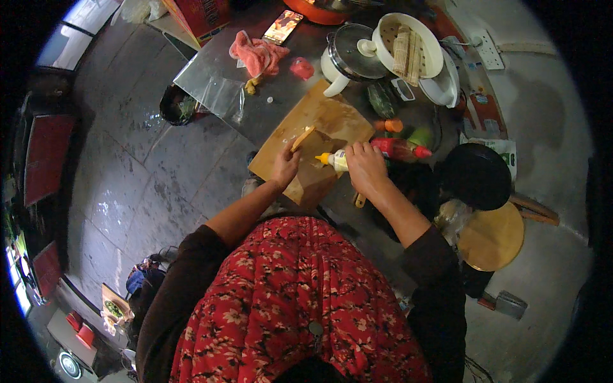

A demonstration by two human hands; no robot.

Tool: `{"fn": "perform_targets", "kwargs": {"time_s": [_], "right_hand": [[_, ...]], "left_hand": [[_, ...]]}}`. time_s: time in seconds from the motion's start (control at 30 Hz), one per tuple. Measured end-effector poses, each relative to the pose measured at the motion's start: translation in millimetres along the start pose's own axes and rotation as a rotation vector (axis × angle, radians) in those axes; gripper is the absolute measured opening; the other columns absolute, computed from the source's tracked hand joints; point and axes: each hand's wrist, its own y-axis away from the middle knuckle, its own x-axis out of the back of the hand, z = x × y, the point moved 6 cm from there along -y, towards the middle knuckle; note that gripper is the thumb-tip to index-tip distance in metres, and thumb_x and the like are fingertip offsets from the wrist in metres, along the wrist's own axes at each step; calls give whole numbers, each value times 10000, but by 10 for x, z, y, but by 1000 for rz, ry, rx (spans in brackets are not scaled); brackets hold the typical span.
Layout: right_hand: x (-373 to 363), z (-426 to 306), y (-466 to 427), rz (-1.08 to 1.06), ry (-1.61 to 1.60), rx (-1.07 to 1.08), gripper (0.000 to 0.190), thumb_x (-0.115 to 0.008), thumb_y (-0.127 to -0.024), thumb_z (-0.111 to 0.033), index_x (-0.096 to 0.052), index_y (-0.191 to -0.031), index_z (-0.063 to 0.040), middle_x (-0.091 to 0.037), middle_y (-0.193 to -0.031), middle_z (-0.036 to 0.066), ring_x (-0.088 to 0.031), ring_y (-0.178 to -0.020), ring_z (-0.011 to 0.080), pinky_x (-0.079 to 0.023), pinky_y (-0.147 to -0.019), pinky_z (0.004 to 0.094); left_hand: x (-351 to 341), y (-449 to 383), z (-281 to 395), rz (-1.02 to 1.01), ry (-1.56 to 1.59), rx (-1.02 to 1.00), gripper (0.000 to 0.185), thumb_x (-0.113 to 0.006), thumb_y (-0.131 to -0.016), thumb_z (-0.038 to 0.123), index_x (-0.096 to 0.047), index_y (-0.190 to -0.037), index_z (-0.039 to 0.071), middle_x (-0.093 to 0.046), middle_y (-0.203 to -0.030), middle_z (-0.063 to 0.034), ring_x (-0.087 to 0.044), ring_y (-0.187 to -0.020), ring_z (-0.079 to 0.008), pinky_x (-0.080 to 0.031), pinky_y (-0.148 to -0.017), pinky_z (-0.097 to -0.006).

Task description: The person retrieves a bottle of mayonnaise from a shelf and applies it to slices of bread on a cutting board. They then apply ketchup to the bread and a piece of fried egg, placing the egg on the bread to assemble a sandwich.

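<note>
My left hand (286,165) grips a thin, flat yellowish piece of food (303,139), perhaps a slice of bread, tilted above the wooden cutting board (311,112). My right hand (366,165) is wrapped around a squeeze bottle (339,161) with a yellow nozzle, held almost level. The nozzle points left toward my left hand, a short way from the slice. Small white bits lie on the board beside the slice. Just beyond my right knuckles is a red bottle (395,148) with a red cap.
A lidded pot (357,52), a white steamer basket (433,55) holding a rolled bamboo mat (406,55), a wrapped green vegetable (381,100) and a cut carrot (393,125) stand beyond the board. A pink cloth (258,55) and a lit phone (283,27) lie at the back left.
</note>
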Motion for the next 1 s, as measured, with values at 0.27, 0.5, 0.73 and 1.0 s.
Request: {"fn": "perform_targets", "kwargs": {"time_s": [0.27, 0.5, 0.73, 1.0], "right_hand": [[-63, -54, -138, 47, -8, 40, 121, -588, -800, -129, -605, -902, -66, -613, -887, 87, -597, -900, 266, -461, -799, 404], [-124, -85, -246, -82, -3, 60, 161, -594, -783, -95, -609, -940, -63, -623, -935, 98, -601, -946, 269, -458, -830, 397], [-134, -73, -221, -229, 64, -32, 248, -653, -784, -127, -609, -1002, -17, -619, -1018, 162, -608, -963, 309, -471, -863, 405], [-75, 206, 96, -545, -189, -286, 539, -788, -692, -247, -522, -1092, -3, -583, -1083, 204, -622, -996, 389, -515, -834, 487]], "left_hand": [[-31, -9, -63, -58, -68, 41, 419, -542, -964, 160, -478, -1365, 56, -632, -1078, -99, -595, -983, -195, -462, -865, -313], [-5, -41, -138, -10, -90, -34, 425, -543, -939, 180, -497, -1356, 115, -658, -994, -146, -617, -889, -211, -488, -787, -337], [0, -84, -216, 12, -61, -39, 427, -561, -930, 187, -516, -1348, 109, -665, -923, -165, -616, -821, -223, -489, -753, -342], [-34, 13, 80, -22, -86, 43, 417, -561, -955, 185, -505, -1354, 78, -653, -953, -103, -596, -853, -166, -479, -754, -305]]}}
